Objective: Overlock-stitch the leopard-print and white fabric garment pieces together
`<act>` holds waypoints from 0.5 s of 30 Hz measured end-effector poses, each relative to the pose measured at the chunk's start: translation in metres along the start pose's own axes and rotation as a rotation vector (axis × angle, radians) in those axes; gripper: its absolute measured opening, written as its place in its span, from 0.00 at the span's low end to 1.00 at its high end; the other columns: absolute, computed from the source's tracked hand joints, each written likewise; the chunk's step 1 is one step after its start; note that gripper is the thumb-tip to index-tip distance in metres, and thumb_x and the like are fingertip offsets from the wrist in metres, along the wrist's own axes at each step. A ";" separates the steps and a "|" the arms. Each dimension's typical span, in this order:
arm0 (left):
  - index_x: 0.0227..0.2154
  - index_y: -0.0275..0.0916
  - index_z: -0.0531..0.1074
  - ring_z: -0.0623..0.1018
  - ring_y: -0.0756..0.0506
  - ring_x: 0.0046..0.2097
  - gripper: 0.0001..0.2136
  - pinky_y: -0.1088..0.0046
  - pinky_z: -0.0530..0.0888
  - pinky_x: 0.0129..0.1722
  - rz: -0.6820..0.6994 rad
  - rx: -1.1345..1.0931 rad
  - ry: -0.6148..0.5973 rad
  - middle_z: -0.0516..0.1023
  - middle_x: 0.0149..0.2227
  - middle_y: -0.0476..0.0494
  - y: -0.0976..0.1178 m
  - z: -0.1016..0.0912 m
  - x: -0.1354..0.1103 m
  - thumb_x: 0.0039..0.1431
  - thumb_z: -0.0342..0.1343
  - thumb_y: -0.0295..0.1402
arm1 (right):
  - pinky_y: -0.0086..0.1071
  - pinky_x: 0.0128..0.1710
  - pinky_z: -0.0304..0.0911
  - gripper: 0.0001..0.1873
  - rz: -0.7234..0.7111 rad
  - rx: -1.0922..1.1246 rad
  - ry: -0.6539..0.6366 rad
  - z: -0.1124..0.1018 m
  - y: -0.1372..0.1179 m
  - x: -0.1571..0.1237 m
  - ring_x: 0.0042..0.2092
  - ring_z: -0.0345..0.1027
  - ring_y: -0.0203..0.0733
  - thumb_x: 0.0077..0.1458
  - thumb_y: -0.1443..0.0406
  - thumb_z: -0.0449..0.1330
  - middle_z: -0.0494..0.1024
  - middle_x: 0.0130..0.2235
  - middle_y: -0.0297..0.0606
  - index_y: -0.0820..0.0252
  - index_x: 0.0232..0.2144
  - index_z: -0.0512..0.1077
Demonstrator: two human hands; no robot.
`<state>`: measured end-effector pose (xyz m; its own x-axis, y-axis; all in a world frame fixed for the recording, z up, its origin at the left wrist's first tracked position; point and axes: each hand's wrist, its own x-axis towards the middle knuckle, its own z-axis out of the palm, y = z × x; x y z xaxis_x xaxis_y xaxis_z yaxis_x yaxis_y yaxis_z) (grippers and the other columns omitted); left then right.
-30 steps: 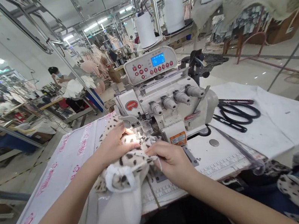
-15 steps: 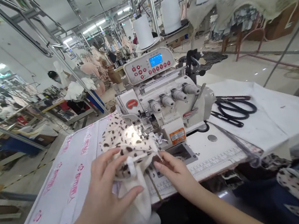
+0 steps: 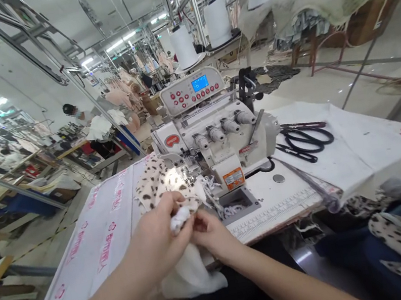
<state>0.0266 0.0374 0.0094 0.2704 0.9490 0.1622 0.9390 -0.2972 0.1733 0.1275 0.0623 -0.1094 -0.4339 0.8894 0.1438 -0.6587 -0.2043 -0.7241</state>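
White trim (image 3: 179, 218) between left hand (image 3: 156, 231) and right hand (image 3: 209, 233).

Leopard-print fabric (image 3: 158, 185) beside overlock machine (image 3: 210, 138)

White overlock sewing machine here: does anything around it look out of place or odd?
Yes: frayed white fabric trimmings lie loose around the dark rectangular cutout in the white sewing table, right beside the overlock machine, looking untidy.

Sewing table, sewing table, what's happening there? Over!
Left hand and right hand pinching leopard-print fabric at its white fluffy trim. Fabric runs up to the overlock machine. White thread scraps beside it, not in the way.
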 end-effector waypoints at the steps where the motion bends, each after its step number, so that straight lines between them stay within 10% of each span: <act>1: 0.44 0.41 0.58 0.72 0.48 0.27 0.15 0.74 0.66 0.24 -0.008 0.038 -0.007 0.70 0.27 0.51 0.000 0.005 0.002 0.54 0.49 0.36 | 0.28 0.33 0.61 0.20 0.010 0.052 0.016 0.001 0.001 0.000 0.30 0.65 0.35 0.33 0.61 0.68 0.69 0.27 0.28 0.57 0.29 0.64; 9: 0.37 0.40 0.70 0.73 0.45 0.35 0.10 0.69 0.68 0.33 0.057 0.222 0.029 0.72 0.33 0.45 -0.021 0.004 -0.001 0.54 0.47 0.33 | 0.23 0.25 0.55 0.14 -0.015 -0.171 0.009 -0.030 -0.018 -0.013 0.24 0.56 0.29 0.40 0.64 0.66 0.61 0.22 0.26 0.61 0.18 0.62; 15: 0.33 0.36 0.70 0.70 0.46 0.38 0.08 0.70 0.69 0.36 0.230 0.239 0.121 0.69 0.36 0.42 0.005 -0.002 0.013 0.55 0.46 0.30 | 0.31 0.34 0.63 0.13 0.065 -0.238 -0.025 0.004 -0.003 -0.002 0.34 0.67 0.39 0.43 0.65 0.62 0.72 0.32 0.33 0.59 0.35 0.66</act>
<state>0.0340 0.0485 0.0145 0.4667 0.8366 0.2869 0.8836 -0.4549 -0.1108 0.1277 0.0592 -0.1045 -0.4876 0.8667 0.1056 -0.4665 -0.1563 -0.8706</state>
